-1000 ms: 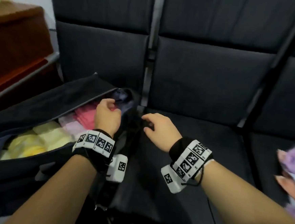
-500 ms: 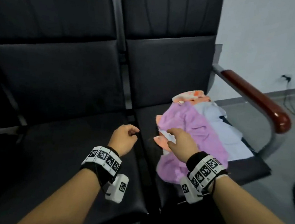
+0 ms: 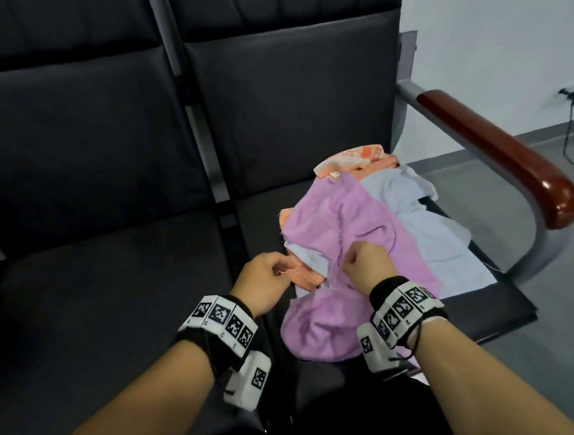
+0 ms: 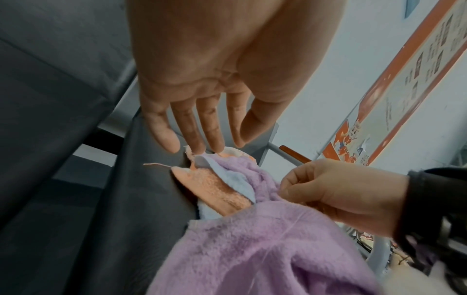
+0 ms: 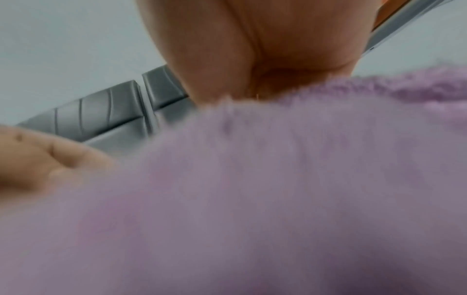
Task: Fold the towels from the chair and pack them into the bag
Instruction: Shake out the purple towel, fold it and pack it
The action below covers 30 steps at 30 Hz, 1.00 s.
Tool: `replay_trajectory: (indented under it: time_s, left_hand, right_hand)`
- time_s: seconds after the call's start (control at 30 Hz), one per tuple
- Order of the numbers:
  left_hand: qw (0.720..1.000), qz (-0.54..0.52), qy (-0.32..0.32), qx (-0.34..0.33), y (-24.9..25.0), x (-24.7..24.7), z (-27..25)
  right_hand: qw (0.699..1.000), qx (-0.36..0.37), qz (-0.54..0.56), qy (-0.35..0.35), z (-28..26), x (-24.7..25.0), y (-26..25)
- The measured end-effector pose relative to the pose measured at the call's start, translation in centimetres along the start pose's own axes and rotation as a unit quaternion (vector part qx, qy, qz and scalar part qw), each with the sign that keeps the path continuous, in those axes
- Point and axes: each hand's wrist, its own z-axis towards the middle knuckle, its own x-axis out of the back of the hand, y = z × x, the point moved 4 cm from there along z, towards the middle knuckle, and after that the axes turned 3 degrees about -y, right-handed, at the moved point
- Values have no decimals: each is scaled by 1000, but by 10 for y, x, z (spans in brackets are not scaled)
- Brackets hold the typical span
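Head view is showing me the crumpled purple towel [image 3: 339,235] my right hand [image 3: 366,266] is pinching, while left wrist is revealing my left hand's [image 4: 202,83] fingers [image 4: 209,127] hanging straight, holding nothing.

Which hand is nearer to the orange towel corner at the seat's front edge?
Left. The left hand has its fingertips right beside the orange towel corner. The right hand is farther, pinching the purple towel.
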Motion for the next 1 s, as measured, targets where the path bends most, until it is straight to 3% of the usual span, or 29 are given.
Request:
replay_trajectory:
  time_s: [0.1,0.23,0.37,0.53,0.67,0.73,0.83,1.0]
  left_hand:
    - [1000,-5,2,-5,4,6,-4]
    - [998,-50,8,-21,23,16,-18]
    - [992,-107,-7,-65,50,22,-38]
    - [978,-158,-79,-112,76,18,-59]
    - [990,-119,-4,-78,70,25,-66]
    - [991,-109,-3,-76,66,29,-69]
    - [988,-118,17,-97,63,41,-75]
    - [967,-201,138,-79,59,98,-88]
  right_hand:
    - [998,15,59,24,-5,16,-4]
    - [980,90,162,70,-26,45,-28]
    - [929,156,324,89,-62,73,-64]
    - [886,245,387,74,-104,100,-111]
    - [844,262,464,57,-122,113,-129]
    - [832,264,486,48,-126,117,-133]
    - [828,254,494,77,-131,121,-133]
    - [842,228,462,160,-138,126,-122]
